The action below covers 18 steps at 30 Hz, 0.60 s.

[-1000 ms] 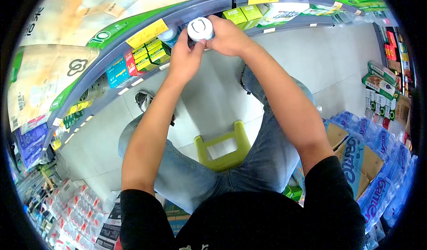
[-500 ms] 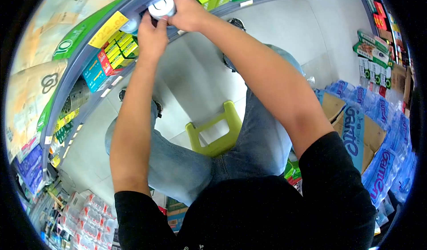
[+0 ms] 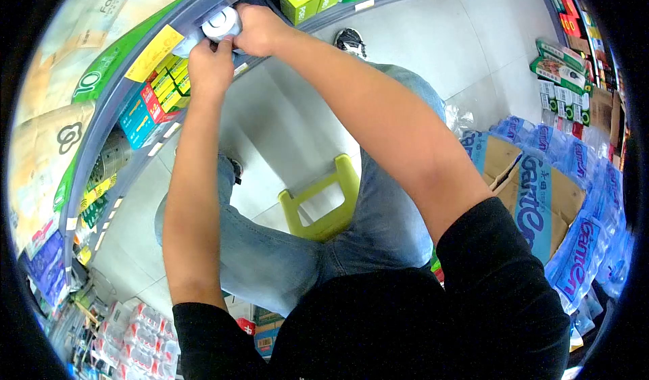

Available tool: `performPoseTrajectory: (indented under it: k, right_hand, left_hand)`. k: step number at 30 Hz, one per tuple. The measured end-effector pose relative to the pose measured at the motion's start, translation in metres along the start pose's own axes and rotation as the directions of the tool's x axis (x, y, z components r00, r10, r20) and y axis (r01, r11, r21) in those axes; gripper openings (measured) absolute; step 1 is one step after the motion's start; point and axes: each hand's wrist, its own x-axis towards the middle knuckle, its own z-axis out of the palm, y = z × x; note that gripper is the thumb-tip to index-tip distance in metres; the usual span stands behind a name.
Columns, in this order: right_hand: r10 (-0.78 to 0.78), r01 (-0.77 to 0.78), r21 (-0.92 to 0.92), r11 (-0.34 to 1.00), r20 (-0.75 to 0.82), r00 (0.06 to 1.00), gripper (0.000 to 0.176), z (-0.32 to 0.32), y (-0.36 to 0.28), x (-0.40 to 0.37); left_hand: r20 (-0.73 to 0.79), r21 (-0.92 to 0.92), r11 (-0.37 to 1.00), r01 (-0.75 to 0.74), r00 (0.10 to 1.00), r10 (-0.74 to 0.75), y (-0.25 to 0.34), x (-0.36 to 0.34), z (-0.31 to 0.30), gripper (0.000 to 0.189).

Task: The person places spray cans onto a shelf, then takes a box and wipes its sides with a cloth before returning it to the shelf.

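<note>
At the shelf edge, both hands are around a container with a round white cap (image 3: 221, 24); its body is mostly hidden by my fingers and the shelf. My left hand (image 3: 210, 66) grips it from the near side, thumb and fingers closed against it below the cap. From the right, my right hand (image 3: 259, 30) is curled about it, with fingers out of sight behind. Left of my left hand stand yellow-green small boxes (image 3: 170, 85) and blue-and-red boxes (image 3: 140, 115). Lime-green boxes (image 3: 301, 0) sit to the right of my right hand.
A yellow price tag (image 3: 154, 54) hangs on the curved shelf rim above the boxes. Between my legs is a green plastic stool (image 3: 324, 223). Wrapped blue bottle packs (image 3: 581, 262) and a cardboard carton (image 3: 564, 204) stand right; more bottle packs (image 3: 138, 336) are at lower left.
The white-capped container and both hands appear lower and further left in view. The shelf and its boxes have shifted the same way, as the camera view moved slightly.
</note>
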Motion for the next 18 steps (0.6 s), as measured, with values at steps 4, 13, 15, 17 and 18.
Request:
performPoseTrajectory:
  k: [4,13,15,17,18]
  right_hand:
    - [-0.002,0.011,0.072,0.997,-0.133,0.991,0.061,0.005,-0.006,0.001]
    - [0.046,-0.045,0.024,0.999,-0.056,0.997,0.067,0.013,-0.003,0.021]
    - [0.055,-0.055,0.003,0.999,-0.053,0.997,0.065,0.016,-0.002,0.023]
    - [0.045,-0.044,0.016,0.999,-0.070,0.997,0.063,0.019,-0.002,0.022]
    - [0.039,-0.038,0.021,0.999,-0.085,0.996,0.062,0.019,-0.003,0.023]
  left_hand:
    - [0.012,0.003,1.000,-0.004,1.000,0.004,0.008,-0.007,-0.001,0.035]
    - [0.138,0.115,0.993,0.020,0.990,-0.035,0.021,-0.021,-0.017,0.042]
    - [0.109,0.095,0.995,-0.019,0.994,0.009,0.020,-0.023,-0.019,0.043]
    - [0.161,0.111,0.994,0.006,0.987,-0.024,0.019,-0.023,-0.024,0.044]
    - [0.186,0.119,0.993,0.012,0.982,-0.034,0.019,-0.021,-0.027,0.045]
